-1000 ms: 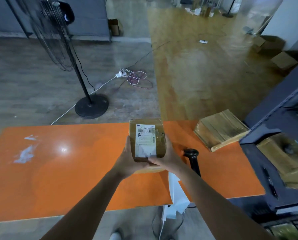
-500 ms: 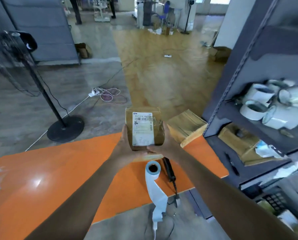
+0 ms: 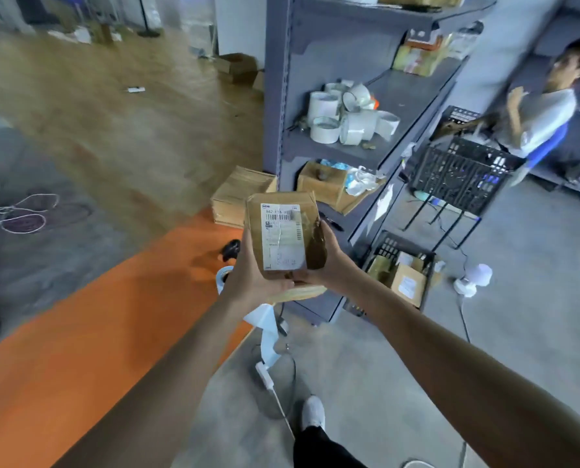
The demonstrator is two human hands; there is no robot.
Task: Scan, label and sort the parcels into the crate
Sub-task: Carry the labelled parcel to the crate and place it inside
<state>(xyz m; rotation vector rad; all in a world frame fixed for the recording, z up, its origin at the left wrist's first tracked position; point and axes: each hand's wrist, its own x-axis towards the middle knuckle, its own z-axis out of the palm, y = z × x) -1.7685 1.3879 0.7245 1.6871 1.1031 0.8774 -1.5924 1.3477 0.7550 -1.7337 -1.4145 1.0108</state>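
A brown taped parcel (image 3: 283,231) with a white barcode label is held up in front of me, past the right end of the orange table (image 3: 96,332). My left hand (image 3: 248,278) grips its left side and bottom; my right hand (image 3: 325,265) grips its right side. A black crate (image 3: 376,248) holding several parcels stands on the floor by the shelf foot, to the right and below the parcel. A black scanner (image 3: 231,249) and a white label roll (image 3: 222,276) lie on the table end, partly hidden by my left hand.
A grey shelf unit (image 3: 315,96) with tape rolls (image 3: 342,119) stands right behind the parcel. A stack of flat cardboard (image 3: 238,197) sits on the table's far corner. Another black crate (image 3: 460,173) rests on a stand, with a seated person (image 3: 535,113) beyond. Cables trail on the floor.
The view has swung right from the table toward the shelf and floor crate. Both hands carried the parcel along to the right, off the table end.
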